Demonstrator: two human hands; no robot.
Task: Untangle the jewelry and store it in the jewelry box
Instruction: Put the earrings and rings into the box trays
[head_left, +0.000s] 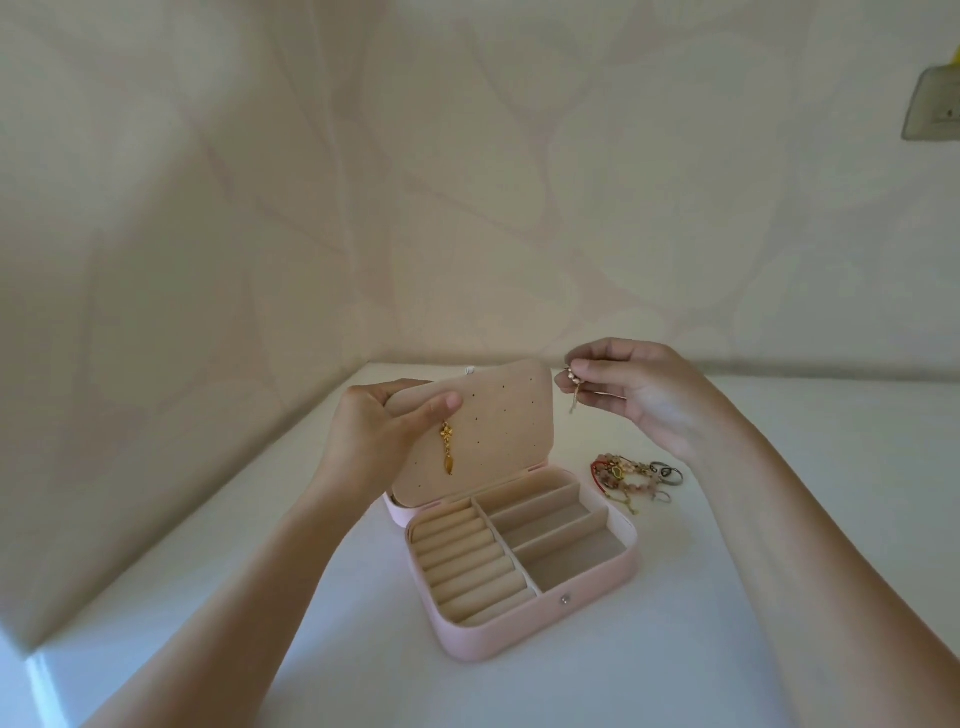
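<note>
Your forearms (260, 597) reach in on either side of the pink jewelry box (519, 642), which sits open on the white counter (727, 597). Your left hand (374, 431) grips the top left corner of the box's lid (509, 415), thumb on the perforated inner panel, propping it upright. A gold drop earring (447, 448) hangs from that panel just below the thumb. Your right hand (639, 395) pinches what looks like a small pale earring (571, 382) just beyond the lid's top right corner. The step, I judge, is pinning it on — so brace the lid firmly, line the post up square with one hole, and press gently. The tangled bracelets and rings (631, 478) lie on the counter just right of the box — not yet sorted.
</note>
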